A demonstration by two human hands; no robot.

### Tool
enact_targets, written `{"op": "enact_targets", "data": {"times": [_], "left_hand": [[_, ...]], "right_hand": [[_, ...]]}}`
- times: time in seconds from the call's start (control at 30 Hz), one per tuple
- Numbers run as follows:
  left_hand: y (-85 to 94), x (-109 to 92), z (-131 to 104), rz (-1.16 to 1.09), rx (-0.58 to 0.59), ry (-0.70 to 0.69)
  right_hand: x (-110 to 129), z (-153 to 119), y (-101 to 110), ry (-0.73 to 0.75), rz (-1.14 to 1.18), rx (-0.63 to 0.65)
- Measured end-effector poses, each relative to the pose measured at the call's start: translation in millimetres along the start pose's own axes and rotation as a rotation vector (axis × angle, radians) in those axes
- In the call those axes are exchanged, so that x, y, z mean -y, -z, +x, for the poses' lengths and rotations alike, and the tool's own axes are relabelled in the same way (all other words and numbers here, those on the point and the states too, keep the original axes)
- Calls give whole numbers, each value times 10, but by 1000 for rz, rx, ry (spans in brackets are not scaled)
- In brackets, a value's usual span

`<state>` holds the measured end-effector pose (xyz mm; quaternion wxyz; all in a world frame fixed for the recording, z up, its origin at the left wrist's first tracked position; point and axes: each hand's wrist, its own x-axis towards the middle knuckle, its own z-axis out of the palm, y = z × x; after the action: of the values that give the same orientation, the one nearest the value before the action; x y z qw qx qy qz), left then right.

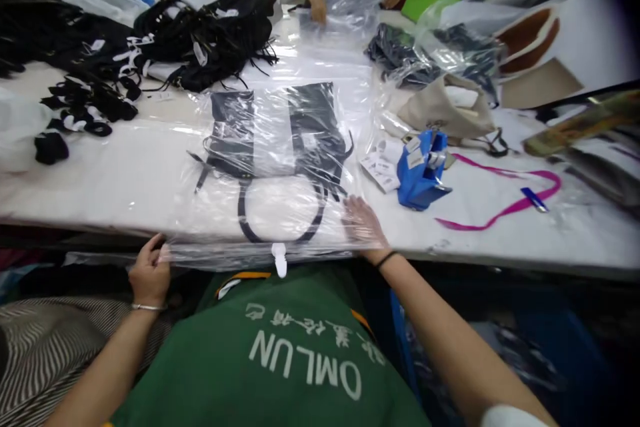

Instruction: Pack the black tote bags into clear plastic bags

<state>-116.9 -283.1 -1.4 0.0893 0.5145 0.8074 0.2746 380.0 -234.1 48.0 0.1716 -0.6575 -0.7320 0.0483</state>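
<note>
Pale and cluttered, the long surface [115, 180] runs from side to side. Nearest is a green apron [300, 347] with white lettering. At the near edge, the left hand [150, 273] has its fingers pinched on the rim of a clear plastic bag [210, 233]; the right hand [364, 223] lies with its fingers loosely spread at the bag's other side, the film seeming to cover them. Between and beyond the hands, a black bag [313, 123] lies flat inside the plastic, its handle looping toward the apron and a white tag [280, 260] hanging over the edge. To the right are a magenta strap [470, 225], a blue holder [420, 177] and, farther back, a beige bag [440, 110]. Black goods [215, 33] heap up at far left. Across the surface, a co-worker's hands [318, 7] handle more clear plastic [347, 3].
</note>
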Motion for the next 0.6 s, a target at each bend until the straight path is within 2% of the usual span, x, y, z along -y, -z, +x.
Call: {"op": "enact_targets", "data": {"times": [0.07, 0.13, 0.23, 0.3, 0.37, 0.4, 0.43, 0.47, 0.5, 0.53, 0.6], "left_hand": [[-24, -62, 15, 11, 49, -51], [-27, -73, 34, 73, 106, -140], [108, -10, 98, 232, 250, -240], [306, 1, 179, 404, 461, -225], [524, -116, 288, 549, 719, -206], [607, -245, 353, 587, 807, -230], [652, -426, 426, 592, 838, -288], [648, -652, 506, 566, 809, -373], [590, -912, 591, 520, 718, -471], [478, -1188, 678, 445, 599, -586], [116, -1700, 845, 267, 360, -763]], "right_hand": [[-90, -491, 16, 14, -21, 63], [-130, -855, 14, 41, -34, 139], [-164, -1152, 107, 55, 11, 227], [-184, -1191, 312, 84, 85, 358], [-153, -1066, 623, 116, 188, 580], [-99, -927, 789, 137, 238, 681], [-13, -736, 937, 151, 277, 737], [103, -499, 1048, 181, 300, 733], [238, -230, 1103, 206, 293, 633], [377, 55, 1094, 193, 256, 451], [594, 593, 883, 116, 154, 90]]}}
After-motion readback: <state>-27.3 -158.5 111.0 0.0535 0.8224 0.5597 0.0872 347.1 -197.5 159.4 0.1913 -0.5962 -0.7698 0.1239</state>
